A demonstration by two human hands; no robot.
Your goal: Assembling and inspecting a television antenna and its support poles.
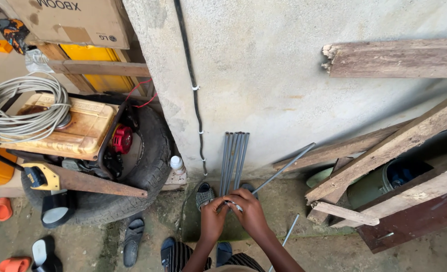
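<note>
a: where are the hands relative to the grey rods (234, 157)?

b: right at the foot of them. the rods stand as a bundle, leaning upright against the concrete wall (284, 75), and both hands meet at the bundle's lower end. the left hand (213, 219) is curled closed around the bottom of the rods; the right hand (250, 210) is closed too, fingers pinching something small and pale at the same spot, touching the left hand. what the pale bit is, i cannot tell.

a: anything else close to the rods?

b: one single rod (284, 167) slants off to the right of the bundle, its top resting against the wall. just left of the bundle a black cable (196, 100) runs down the wall, and a small white bottle (177, 164) stands a little further left. at the bundle's foot sits a dark sandal (204, 195).

a: and farther out?

b: well left of the rods, a tyre (148, 166) holds a yellow generator (62, 131) with a coil of grey cable (22, 111) on top and a handsaw (77, 179) lying across. to the right of the rods, wooden planks (394, 146) lean against the wall.
</note>
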